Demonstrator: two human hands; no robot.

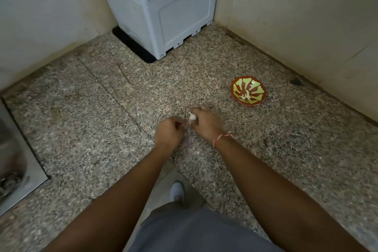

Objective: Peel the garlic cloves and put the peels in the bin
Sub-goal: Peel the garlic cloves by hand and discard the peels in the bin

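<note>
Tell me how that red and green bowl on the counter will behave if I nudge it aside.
The bowl looks small and shallow, so probably light. It would likely slide on the speckled counter rather than tip. Material unclear; possibly breakable.

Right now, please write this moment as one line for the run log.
step: peeling | right hand: holds garlic | left hand: pinches peel | bowl: on counter

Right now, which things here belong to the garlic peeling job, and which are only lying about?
For the job:
- garlic, held in the right hand
- left hand, pinching at it
- red and green bowl

Only lying about:
- grey box
- steel sink
- granite counter
</note>
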